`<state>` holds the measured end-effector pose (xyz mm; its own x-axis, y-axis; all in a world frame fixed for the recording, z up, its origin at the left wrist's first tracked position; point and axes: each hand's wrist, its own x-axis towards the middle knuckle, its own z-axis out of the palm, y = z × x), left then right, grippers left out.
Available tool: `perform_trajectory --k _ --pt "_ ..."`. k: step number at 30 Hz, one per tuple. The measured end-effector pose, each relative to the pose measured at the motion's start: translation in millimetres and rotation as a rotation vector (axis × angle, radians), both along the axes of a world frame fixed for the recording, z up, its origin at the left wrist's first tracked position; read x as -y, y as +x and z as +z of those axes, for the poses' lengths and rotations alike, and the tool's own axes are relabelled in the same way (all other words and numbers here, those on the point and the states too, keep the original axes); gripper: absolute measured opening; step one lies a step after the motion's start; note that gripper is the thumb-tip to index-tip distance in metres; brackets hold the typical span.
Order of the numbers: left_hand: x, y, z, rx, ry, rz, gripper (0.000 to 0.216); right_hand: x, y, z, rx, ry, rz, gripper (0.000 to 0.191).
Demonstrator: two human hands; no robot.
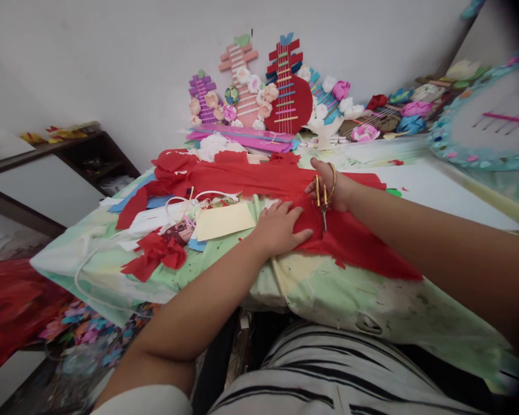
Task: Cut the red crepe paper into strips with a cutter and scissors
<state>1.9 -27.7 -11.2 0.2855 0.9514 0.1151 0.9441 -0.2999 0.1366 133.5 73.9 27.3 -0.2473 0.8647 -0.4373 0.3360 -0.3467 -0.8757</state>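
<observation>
Striped garment (328, 374): white with dark bands, at the bottom of the view, nearest the camera.
Tablecloth (320, 282): green and pale yellow, stained, hanging over the table's near side.
Left hand (280, 227): palm down on the red crepe paper (367, 245), fingers slightly apart, clasping nothing.
Right hand (328, 180): fingers clamped on the gold handles of the scissors (324, 202).
Scissors: over the red crepe paper, just right of the left hand, blades pointing back toward the person; whether the blades are parted or together, I cannot tell.
Red crepe paper: spread across the middle of the table, under both hands, its front part reaching the near edge.
Yellow card (225, 222): lying near the left hand, on its left side.
Red scraps (155, 253): crumpled, farther left, close to the front edge.
White cord (93, 265): trailing over the table's left end.
Back row: purple (202, 95), salmon (242, 109) and red (296, 104) lute-shaped craft pieces stand by the wall (125, 69), with paper flowers (263, 95) around them.
</observation>
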Motion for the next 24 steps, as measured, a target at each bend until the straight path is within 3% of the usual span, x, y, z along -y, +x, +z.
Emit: perform_trajectory --k 4,8,12,24 --pt "7 -2 7.5 0.049 0.083 -0.078 0.044 3 2 3.2 -0.025 -0.026 0.010 0.061" --pt "13 -4 14.9 0.117 0.105 -0.286 0.022 2 4 4.8 -0.054 -0.052 -0.001 0.058" --pt "17 -5 15.7 0.120 0.110 -0.417 0.023 4 4 8.0 -0.054 -0.039 0.000 0.054" --pt "17 -1 17.8 0.030 0.188 -0.447 0.018 9 8 16.9 -0.046 -0.003 -0.011 0.050"
